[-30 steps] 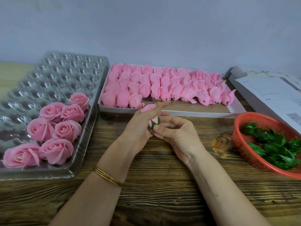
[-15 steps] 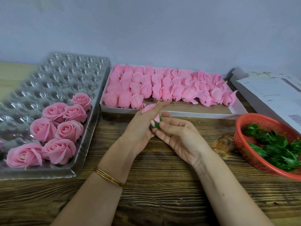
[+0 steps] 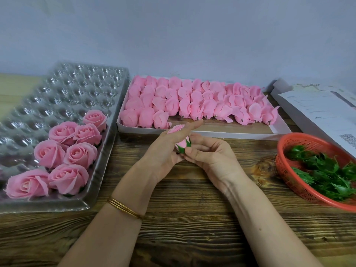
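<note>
Left grip, right grip on rose; paper print unreadable

We note pink roses in a clear tray; right of it, an orange basket of green leaves; dark-grained brown table.

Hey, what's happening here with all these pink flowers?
A person is assembling pink roses at a wooden table. The left hand and right hand hold one pink rose between them, the right fingers pinching the green calyx at its base. Finished roses sit in the clear plastic tray on the left, bare buds line the white box behind, and more green leaves lie in the red basket.
</note>
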The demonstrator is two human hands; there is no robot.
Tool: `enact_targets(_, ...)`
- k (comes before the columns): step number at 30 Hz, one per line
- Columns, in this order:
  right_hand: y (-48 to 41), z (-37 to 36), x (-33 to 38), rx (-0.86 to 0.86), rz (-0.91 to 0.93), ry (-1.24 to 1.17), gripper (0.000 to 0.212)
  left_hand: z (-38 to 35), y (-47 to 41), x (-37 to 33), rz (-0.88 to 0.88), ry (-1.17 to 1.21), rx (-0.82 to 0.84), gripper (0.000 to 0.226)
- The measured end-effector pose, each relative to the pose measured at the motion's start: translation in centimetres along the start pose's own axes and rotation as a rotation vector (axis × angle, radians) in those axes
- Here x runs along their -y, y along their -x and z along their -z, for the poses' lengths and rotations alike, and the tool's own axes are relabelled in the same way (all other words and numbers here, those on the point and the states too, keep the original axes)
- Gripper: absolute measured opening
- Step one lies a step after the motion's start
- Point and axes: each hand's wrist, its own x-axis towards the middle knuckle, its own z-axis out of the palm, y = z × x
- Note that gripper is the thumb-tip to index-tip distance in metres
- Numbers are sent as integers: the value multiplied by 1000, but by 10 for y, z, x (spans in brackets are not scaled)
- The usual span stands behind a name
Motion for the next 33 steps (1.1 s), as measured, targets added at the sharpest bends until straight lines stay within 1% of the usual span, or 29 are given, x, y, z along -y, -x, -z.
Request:
enact_targets(3, 0, 1, -1, -21, 29, 53, 46, 0, 0, -1, 2, -3, 6, 28)
enact_targets(7, 1, 1, -1, -4, 64, 103, 41, 1, 0, -1, -18, -11, 22, 42)
enact_targets(9, 1, 0, -1, -2, 84, 140, 38, 2, -1, 1, -30, -14, 30, 44)
enact_targets(12, 1, 1, -2, 11, 101, 177, 31, 3, -2, 1, -48, -22, 52, 37)
enact_targets(16, 0, 4, -1, 31, 86, 195, 32, 3, -2, 2, -58, -38, 75, 30)
enact_targets(19, -1, 5, 0, 96, 58, 167, 30, 2, -1, 1, -50, -46, 64, 26)
enact_targets(22, -2, 6, 1, 136, 28, 144, 26, 1, -1, 1, -47, -95, 62, 27)
enact_targets(25, -3, 7, 1, 149, 8, 140, 27, 1, 0, 1, -40, -137, 67, 27)
enact_targets(28, -5, 6, 0, 156, -3, 138, 23, 1, 0, 2, -25, -130, 64, 26)
enact_targets(33, -7, 8, 0, 182, -15, 136, 23, 3, -1, 2, -1, -128, 67, 27)
